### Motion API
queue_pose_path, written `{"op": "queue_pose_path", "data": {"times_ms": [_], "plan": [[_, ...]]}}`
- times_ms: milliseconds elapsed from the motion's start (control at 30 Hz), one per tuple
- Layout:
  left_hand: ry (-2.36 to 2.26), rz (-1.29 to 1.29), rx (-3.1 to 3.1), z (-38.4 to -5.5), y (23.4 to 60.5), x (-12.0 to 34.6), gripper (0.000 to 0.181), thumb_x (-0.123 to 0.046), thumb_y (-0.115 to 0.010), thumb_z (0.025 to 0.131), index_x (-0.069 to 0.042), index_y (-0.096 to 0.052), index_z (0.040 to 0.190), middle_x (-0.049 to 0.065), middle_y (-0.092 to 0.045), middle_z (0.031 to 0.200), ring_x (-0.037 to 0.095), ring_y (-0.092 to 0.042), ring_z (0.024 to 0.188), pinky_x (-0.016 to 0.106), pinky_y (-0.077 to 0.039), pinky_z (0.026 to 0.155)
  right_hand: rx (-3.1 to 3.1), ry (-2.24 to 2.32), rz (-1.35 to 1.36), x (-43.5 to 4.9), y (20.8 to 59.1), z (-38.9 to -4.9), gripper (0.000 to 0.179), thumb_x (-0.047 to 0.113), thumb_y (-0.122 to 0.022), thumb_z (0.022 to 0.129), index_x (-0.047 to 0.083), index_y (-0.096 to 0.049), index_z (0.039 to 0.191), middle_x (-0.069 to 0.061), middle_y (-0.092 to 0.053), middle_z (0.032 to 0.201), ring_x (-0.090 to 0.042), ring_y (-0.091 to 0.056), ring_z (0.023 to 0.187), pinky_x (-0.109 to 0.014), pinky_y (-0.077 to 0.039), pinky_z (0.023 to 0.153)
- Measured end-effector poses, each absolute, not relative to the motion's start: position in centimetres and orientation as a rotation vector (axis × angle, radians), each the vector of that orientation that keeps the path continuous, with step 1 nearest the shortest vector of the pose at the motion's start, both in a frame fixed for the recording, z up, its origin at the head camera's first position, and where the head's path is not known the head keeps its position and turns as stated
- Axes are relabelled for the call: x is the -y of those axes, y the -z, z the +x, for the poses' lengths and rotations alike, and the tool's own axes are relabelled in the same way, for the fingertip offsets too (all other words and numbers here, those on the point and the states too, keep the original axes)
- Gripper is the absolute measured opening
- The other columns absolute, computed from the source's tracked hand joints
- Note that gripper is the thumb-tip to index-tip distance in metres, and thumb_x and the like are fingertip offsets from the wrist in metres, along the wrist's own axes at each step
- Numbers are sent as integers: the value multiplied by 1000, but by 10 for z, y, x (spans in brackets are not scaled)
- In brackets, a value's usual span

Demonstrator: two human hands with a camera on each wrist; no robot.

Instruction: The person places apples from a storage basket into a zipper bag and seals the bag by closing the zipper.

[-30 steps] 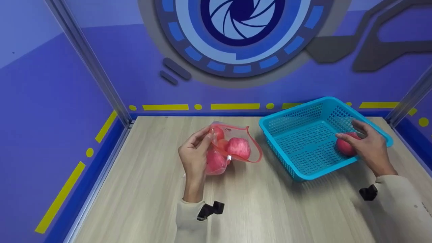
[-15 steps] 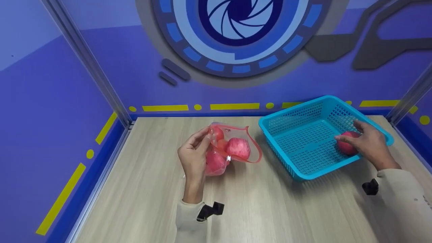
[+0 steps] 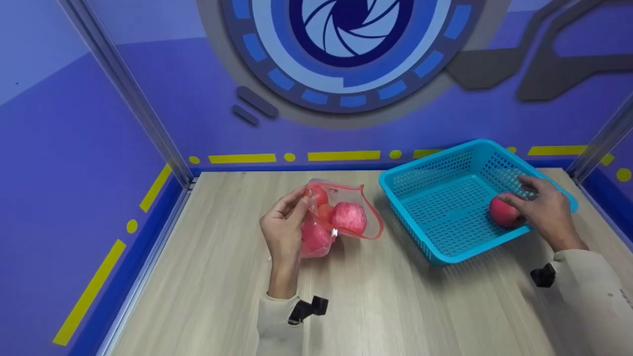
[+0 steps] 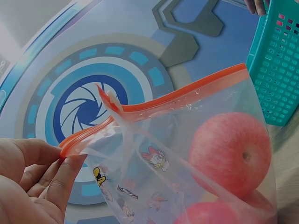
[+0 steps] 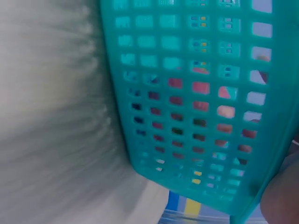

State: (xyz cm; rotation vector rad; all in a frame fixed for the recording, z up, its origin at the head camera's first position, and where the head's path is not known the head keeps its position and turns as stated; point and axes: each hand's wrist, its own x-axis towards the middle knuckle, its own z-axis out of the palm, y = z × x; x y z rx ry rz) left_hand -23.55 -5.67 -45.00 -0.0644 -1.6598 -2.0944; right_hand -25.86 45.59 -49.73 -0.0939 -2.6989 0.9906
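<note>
With thumb and fingertips, my left hand pinches the red-edged mouth of a clear zip bag. Several red apples are inside it, and cartoon figures are printed on the bag. My right hand reaches over the near right rim of a blue plastic basket, thumb and fingers spread. Just below its thumb, a single red apple sits on the basket's floor, partly covered by the hand. In the right wrist view the basket's slotted wall hides most of the apple.
The bag and basket stand side by side on a light wooden table. Close behind them rises a blue patterned back panel. Another blue panel bounds the left side, with a metal post at the corner.
The right hand has loosened and drawn slightly back from the apple in the basket, which has shifted a little left and shows more. The left hand and bag have stayed put.
</note>
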Motion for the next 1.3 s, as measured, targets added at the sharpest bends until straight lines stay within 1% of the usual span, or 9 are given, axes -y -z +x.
{"op": "queue_pose_path", "data": {"times_ms": [200,300,367,433,533,600,633,933,1300], "plan": [[2091,-58,1667,-236,449,56,22,-2,-79,95,3,-79,117,16,-78,110,27,-74,97,35,-62,89,2797,-895,-9,-456,494,-263,88,42,-78,98,-14,-39,154,-45,-42,148,-65,-40,133,-80,-38,101],[2088,-44,1678,-235,449,56,22,-4,-80,95,2,-79,117,15,-78,109,27,-74,97,34,-62,89,2798,-977,-40,-454,493,-261,90,48,-77,97,-9,-41,157,-40,-44,151,-61,-46,134,-74,-43,101],[2086,-42,1681,-235,449,56,22,-4,-80,95,2,-79,117,15,-78,110,28,-74,97,34,-62,90,2757,-1042,-71,-453,493,-258,88,49,-77,97,-3,-43,158,-36,-48,152,-57,-51,133,-56,-54,99],[2084,-47,1685,-236,448,55,22,-3,-80,96,3,-79,117,16,-78,110,28,-74,97,34,-62,90,2718,-1087,-76,-451,493,-256,85,47,-78,97,0,-44,159,-33,-49,152,-56,-53,132,-54,-55,100],[2079,-59,1688,-236,448,55,23,-2,-79,96,3,-79,118,17,-78,111,28,-74,99,34,-62,91,2768,-1039,-24,-447,493,-257,87,47,-80,96,-3,-44,158,-36,-47,153,-58,-49,133,-60,-52,103],[2090,-64,1676,-236,448,55,23,-1,-78,96,4,-78,118,18,-78,111,28,-75,99,35,-62,90,2867,-991,37,-444,491,-260,93,49,-80,95,-8,-41,157,-40,-42,154,-62,-43,135,-77,-42,101],[2100,-65,1669,-236,449,55,23,-1,-78,96,5,-78,118,18,-78,111,28,-75,99,35,-62,90,2920,-978,56,-441,490,-262,96,51,-81,93,-8,-41,157,-40,-40,154,-62,-42,136,-78,-42,101],[2177,-77,1598,-237,449,54,22,2,-80,94,8,-78,115,20,-78,108,28,-78,97,37,-62,88,3123,-910,293,-422,490,-271,91,44,-87,89,-11,-49,151,-40,-51,147,-60,-53,130,-70,-51,99],[2165,-74,1615,-236,449,54,22,0,-79,95,6,-78,116,19,-78,109,29,-77,98,38,-63,87,3129,-1181,425,-395,494,-281,90,39,-87,90,-5,-46,156,-34,-47,154,-57,-51,135,-61,-56,98]]}}
